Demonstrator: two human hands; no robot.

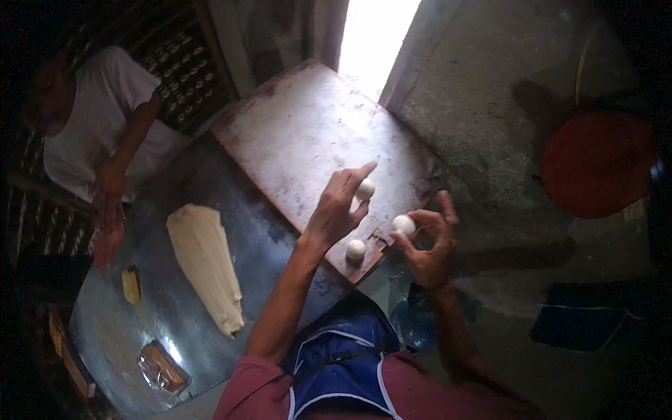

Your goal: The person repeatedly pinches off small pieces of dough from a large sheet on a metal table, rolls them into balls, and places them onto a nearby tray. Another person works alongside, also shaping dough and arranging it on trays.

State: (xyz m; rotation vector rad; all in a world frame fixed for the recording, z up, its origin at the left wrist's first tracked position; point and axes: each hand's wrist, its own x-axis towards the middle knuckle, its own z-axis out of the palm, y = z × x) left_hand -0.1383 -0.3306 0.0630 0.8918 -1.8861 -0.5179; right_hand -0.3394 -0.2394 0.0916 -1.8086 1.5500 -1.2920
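Note:
My left hand (336,210) is over the wooden board, curved around a small white dough ball (365,189) between the thumb and fingers, with the index finger stretched out. Beyond the board's near right edge, my right hand (432,241) pinches a second white dough ball (404,225) between thumb and fingers, its other fingers raised. A third dough ball (355,250) rests by itself on the near corner of the board (287,119), below my left hand.
On the dark table (266,245) to the left lies a long sheet of dough (206,266). Nearby are a yellow block (131,285) and a clear-wrapped brown package (163,367). A co-worker (112,119) stands far left, hands at the table. A red round container (598,164) is at right.

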